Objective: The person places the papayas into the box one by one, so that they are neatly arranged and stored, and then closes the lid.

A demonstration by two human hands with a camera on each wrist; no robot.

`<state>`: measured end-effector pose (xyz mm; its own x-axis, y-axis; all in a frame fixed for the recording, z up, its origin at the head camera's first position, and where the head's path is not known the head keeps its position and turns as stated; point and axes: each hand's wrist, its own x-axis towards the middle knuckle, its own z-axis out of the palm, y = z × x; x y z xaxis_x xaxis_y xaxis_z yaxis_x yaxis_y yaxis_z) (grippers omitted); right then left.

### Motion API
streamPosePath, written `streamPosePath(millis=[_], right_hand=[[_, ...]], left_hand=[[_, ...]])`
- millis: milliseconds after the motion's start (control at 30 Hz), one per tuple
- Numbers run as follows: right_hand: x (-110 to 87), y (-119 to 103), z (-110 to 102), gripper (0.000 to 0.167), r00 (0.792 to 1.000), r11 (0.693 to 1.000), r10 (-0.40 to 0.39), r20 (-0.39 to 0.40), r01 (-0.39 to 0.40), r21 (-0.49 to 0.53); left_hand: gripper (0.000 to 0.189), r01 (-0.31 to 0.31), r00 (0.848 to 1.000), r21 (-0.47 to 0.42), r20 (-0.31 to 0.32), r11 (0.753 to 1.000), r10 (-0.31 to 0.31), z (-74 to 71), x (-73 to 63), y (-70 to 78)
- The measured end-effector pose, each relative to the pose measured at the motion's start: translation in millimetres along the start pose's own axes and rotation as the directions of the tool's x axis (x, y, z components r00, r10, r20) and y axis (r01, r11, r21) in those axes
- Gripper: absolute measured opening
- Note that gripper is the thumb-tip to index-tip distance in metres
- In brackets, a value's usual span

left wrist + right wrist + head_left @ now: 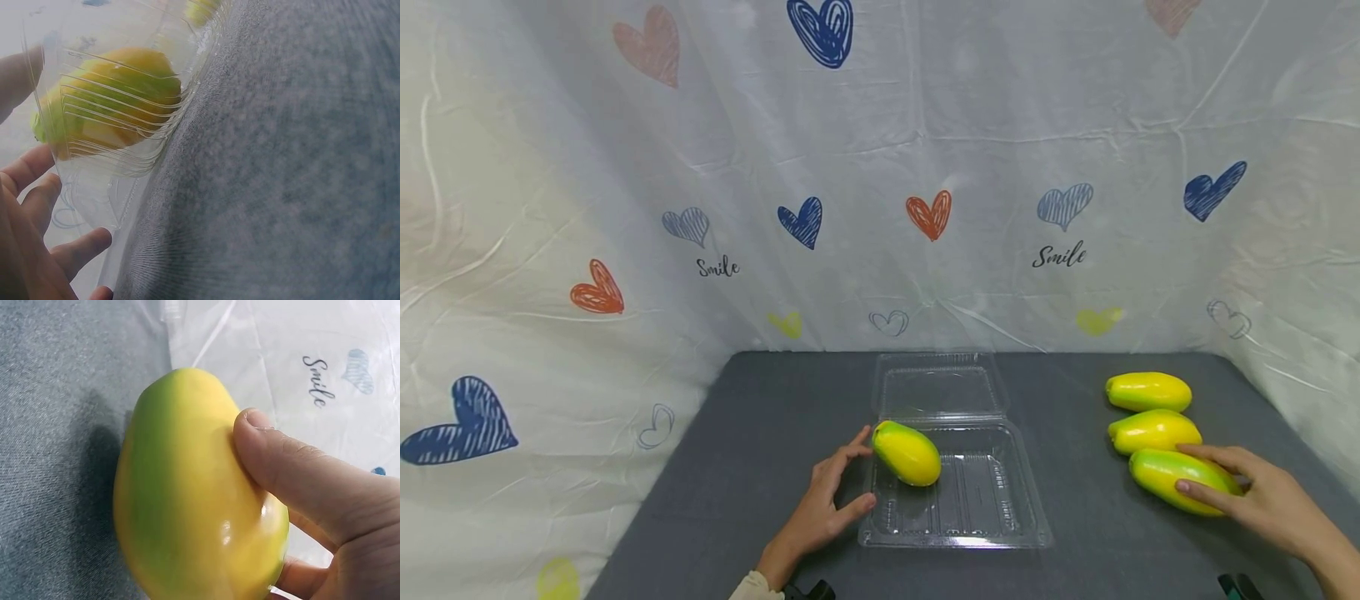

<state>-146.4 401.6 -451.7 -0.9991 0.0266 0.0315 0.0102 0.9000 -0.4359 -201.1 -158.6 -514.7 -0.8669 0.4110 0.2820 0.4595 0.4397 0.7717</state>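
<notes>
A clear plastic clamshell box (955, 517) lies on the table with its lid folded back. One yellow-green papaya (907, 454) sits in its left part, tilted. My left hand (827, 500) is at the box's left side with fingers spread and holds nothing. In the left wrist view its fingers (81, 250) are against or very close to the clear wall; actual contact is hard to tell. On the right, my right hand (1262, 492) grips the nearest papaya (1172, 477) between thumb and fingers. The right wrist view shows the thumb on the gripped papaya (181, 487).
Two more papayas, a middle one (1153, 432) and a far one (1148, 392), lie behind the gripped one. The open lid (936, 392) reaches toward the back edge of the grey table (737, 450). A white curtain (865, 150) with printed hearts hangs behind and at the sides.
</notes>
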Motion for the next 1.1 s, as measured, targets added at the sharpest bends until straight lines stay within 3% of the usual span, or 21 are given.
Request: streamPosePath(millis=[333,667,867,1100], right_hand=[[3.3,-8.4,-0.7,0.070,1.000,1.000,-0.014,0.007,0.014,0.018],[2.5,-23.8,-0.8,0.066,0.995,0.995,-0.075,-0.057,0.079,0.054],[5.8,-37.4,-0.3,0.062,0.983,0.989,-0.128,-0.133,0.136,0.054],[10.2,-49.7,-0.2,0.057,0.974,0.981,-0.164,-0.156,0.178,0.076]], left_hand=[[0.052,-0.055,0.998,0.017,-0.001,0.998,0.055,-1.1,0.8,0.0],[0.052,-0.038,0.999,0.013,-0.001,0.999,0.038,-1.5,0.6,-1.9],[0.052,-0.020,1.000,0.012,-0.002,1.000,0.020,-1.7,-0.2,-1.6],[0.052,-0.030,1.000,0.016,-0.005,0.999,0.030,0.0,1.2,-1.5]])
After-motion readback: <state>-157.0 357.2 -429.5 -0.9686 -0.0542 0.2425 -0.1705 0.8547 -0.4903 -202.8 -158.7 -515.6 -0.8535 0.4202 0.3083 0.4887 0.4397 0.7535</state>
